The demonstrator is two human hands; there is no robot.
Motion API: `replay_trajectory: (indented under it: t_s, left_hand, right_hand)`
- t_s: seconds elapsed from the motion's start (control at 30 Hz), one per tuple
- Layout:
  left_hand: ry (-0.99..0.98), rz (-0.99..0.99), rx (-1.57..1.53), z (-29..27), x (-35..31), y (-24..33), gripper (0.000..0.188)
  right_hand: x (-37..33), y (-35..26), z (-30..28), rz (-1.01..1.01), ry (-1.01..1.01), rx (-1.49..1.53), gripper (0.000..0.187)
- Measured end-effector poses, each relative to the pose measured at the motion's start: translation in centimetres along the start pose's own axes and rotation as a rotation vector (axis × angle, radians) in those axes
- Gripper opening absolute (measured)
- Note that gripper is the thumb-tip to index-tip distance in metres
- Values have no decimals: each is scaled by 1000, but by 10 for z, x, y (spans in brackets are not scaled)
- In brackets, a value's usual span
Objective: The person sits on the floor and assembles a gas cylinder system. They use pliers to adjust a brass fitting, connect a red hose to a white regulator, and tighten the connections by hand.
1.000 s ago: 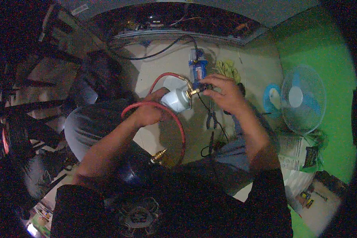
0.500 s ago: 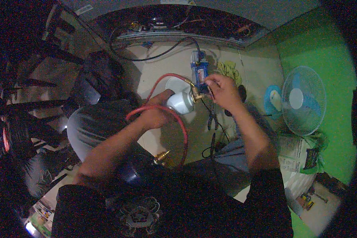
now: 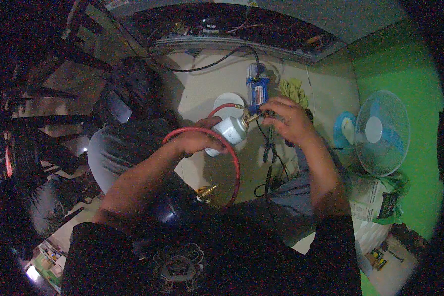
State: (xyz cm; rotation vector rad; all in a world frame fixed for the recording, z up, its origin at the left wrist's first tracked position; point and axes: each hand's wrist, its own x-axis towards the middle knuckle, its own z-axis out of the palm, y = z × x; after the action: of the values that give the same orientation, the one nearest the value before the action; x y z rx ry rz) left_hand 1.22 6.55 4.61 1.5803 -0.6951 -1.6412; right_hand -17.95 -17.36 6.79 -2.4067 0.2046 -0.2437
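My left hand is wrapped round a small white gas canister, which I hold tilted with its top toward the right. A brass valve fitting sits on that top. My right hand has its fingers pinched at the outer end of the fitting; the fingers partly hide what they grip. A red hose loops over my left wrist and down toward my lap. Its metal end shows just beyond the canister. By my lap stands a dark blue cylinder with a brass valve on top.
A blue pump stands ahead, a black hose running from it to an appliance's open lower compartment. Beside it lie a yellow-green cloth, pliers and a white round lid. A fan stands right.
My view has shifted slightly. The canister has tilted further, and the red hose's metal end now appears apart from the brass fitting. My right hand's fingers have changed position on the fitting.
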Motion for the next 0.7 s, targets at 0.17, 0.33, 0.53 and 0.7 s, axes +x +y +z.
replay_trajectory:
  t_s: [0.17,0.33,0.53,0.7]
  left_hand:
    - [-78,37,-78,-2,-4,7,62]
    - [107,112,392,5,-5,9,88]
    - [117,30,162,3,-11,14,91]
    - [2,91,11,1,-8,10,60]
  right_hand:
    - [6,0,4,-40,32,-8,27]
    - [15,-3,21,770,-233,256,21]
    - [-2,-11,10,146,135,129,27]
    - [2,-5,-1,56,-128,148,38]
